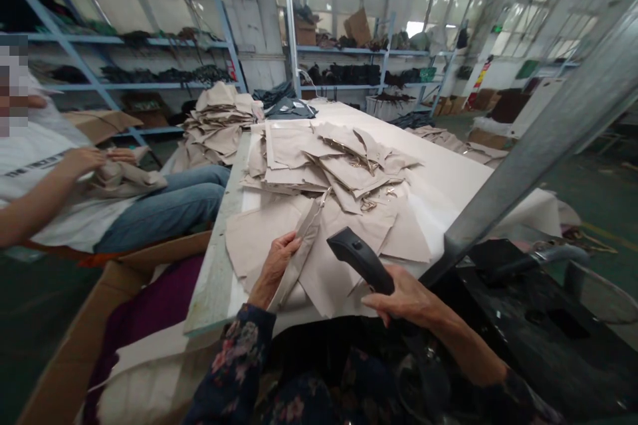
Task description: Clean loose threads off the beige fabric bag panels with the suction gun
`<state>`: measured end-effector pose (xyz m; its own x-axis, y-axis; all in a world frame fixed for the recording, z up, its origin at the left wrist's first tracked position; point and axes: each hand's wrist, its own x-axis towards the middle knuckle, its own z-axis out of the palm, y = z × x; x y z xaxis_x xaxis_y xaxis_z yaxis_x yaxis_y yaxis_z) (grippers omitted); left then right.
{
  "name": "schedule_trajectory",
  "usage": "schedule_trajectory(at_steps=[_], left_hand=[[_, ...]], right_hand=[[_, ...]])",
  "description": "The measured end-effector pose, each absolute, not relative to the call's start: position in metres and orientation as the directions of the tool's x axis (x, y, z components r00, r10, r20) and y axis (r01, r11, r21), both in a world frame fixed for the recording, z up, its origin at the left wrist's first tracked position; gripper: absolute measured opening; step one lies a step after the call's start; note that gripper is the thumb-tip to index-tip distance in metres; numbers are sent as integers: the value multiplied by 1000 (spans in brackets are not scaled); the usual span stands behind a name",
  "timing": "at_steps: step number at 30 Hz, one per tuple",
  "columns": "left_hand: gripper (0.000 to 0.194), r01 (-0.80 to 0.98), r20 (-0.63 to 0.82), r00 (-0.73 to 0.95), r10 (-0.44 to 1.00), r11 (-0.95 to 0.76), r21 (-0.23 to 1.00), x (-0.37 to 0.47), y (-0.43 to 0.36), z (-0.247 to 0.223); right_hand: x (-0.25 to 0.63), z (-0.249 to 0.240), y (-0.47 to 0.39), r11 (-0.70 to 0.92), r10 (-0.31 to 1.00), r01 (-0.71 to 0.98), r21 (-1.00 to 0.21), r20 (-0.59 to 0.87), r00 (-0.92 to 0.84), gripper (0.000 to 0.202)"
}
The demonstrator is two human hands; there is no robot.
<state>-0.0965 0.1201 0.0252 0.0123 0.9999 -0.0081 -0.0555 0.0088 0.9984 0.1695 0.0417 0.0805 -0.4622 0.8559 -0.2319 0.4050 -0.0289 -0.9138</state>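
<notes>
My left hand [279, 259] pinches a beige fabric piece [302, 249] by its edge. The piece is folded into a narrow strip that slants up over other cut pieces. My right hand [406, 295] is wrapped round the handle of a black hand-held tool [361, 257] with a wide, flat head. Its head points toward the strip, apart from it. Beneath both hands lie loose beige fabric pieces [343, 239]. Beyond them sits an untidy pile of beige fabric pieces [294, 146], with gold-coloured metal parts [369, 204] among them.
A grey metal post [528, 139] slants past the table's right side, near a black machine [528, 319]. On the left, a seated person [54, 179] handles beige fabric. A cardboard box [74, 339] stands below the table edge [212, 279]. Loaded shelves [343, 50] line the back wall.
</notes>
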Motion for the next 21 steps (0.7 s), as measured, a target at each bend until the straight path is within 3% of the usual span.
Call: schedule_trajectory(at_steps=[9, 16, 21], left_hand=[[36, -369, -36, 43, 998, 50, 928, -90, 115, 7], [36, -448, -72, 25, 997, 76, 891, -90, 118, 3], [30, -457, -62, 22, 998, 65, 887, -90, 116, 9]], right_hand=[[116, 71, 85, 6, 860, 379, -925, -189, -475, 25], [117, 86, 93, 47, 884, 398, -916, -148, -444, 26], [118, 81, 74, 20, 840, 447, -894, -227, -492, 27]])
